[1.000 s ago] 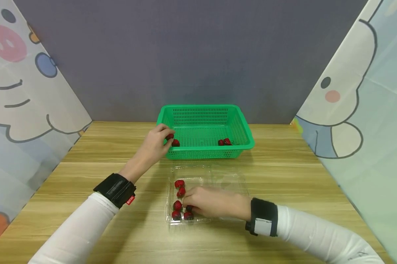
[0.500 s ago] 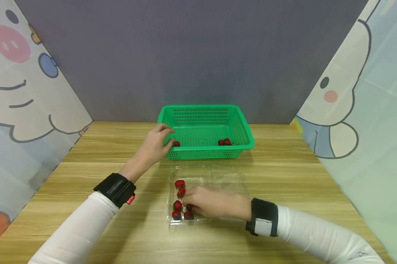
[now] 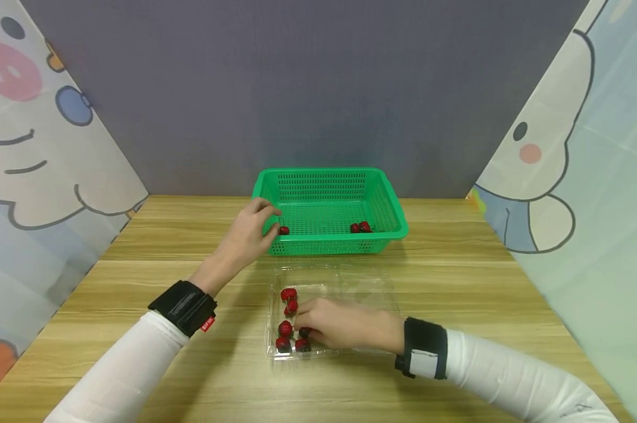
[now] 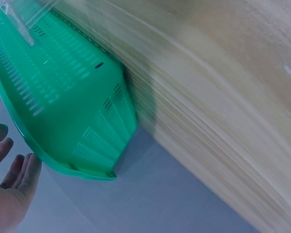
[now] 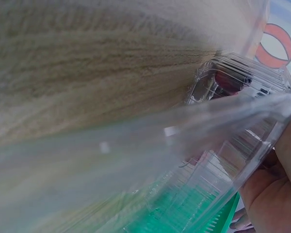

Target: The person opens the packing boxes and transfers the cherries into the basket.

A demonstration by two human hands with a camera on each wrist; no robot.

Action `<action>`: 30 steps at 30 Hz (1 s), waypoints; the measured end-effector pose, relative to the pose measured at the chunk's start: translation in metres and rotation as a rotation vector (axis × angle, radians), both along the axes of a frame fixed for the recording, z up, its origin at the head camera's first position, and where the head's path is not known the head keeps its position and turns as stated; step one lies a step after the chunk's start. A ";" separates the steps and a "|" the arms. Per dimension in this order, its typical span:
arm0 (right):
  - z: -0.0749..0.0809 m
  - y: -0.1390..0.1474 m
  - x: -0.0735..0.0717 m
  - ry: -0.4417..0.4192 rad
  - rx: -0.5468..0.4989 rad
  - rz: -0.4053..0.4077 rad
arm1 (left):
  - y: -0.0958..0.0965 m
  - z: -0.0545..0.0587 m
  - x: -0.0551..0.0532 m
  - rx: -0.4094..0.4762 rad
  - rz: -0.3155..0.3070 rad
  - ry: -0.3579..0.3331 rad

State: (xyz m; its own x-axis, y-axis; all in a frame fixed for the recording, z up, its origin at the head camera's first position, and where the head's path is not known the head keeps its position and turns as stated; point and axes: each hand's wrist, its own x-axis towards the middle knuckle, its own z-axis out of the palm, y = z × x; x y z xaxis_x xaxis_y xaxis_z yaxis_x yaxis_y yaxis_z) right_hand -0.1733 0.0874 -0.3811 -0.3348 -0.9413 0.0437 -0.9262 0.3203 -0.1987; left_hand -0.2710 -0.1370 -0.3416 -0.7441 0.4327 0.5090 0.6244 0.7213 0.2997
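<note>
My left hand hangs over the left end of a green perforated basket, fingers loosely bent and apart. In the left wrist view, nothing sits between its fingers. Just beyond the thumb, a red cherry lies in the basket. My right hand reaches into an open clear plastic clamshell box, its curled fingers pinching a dark cherry. Several other cherries lie along the box's left side. The right wrist view looks through the clear plastic, which hides the fingertips.
More cherries lie at the basket's right front corner. The box's clear lid is folded out to the right. Beneath is a wooden table, with a grey panel behind and cartoon-printed sheets at both sides.
The cherry at my left fingertips has been let go into the basket, and those fingers are now bare. My right hand has stayed nearly still at the box.
</note>
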 end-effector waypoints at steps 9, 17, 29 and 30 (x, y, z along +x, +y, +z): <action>0.001 0.003 -0.001 -0.043 -0.043 -0.014 | 0.000 -0.007 0.008 0.020 -0.023 0.043; 0.002 0.006 -0.002 -0.056 -0.062 -0.035 | 0.002 -0.009 0.017 0.024 -0.034 0.036; 0.012 0.012 -0.004 -0.079 -0.088 -0.057 | 0.007 -0.012 0.026 0.018 -0.085 0.104; 0.012 0.013 -0.005 -0.081 -0.096 -0.058 | 0.007 -0.012 0.027 0.019 -0.089 0.109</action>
State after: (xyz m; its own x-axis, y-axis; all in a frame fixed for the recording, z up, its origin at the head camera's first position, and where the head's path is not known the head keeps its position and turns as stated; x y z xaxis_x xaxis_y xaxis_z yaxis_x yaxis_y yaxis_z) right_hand -0.1779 0.0999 -0.3687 -0.3948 -0.9129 0.1034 -0.8864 0.3489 -0.3041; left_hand -0.2442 -0.1296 -0.3536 -0.6434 0.4835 0.5935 0.7149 0.6567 0.2401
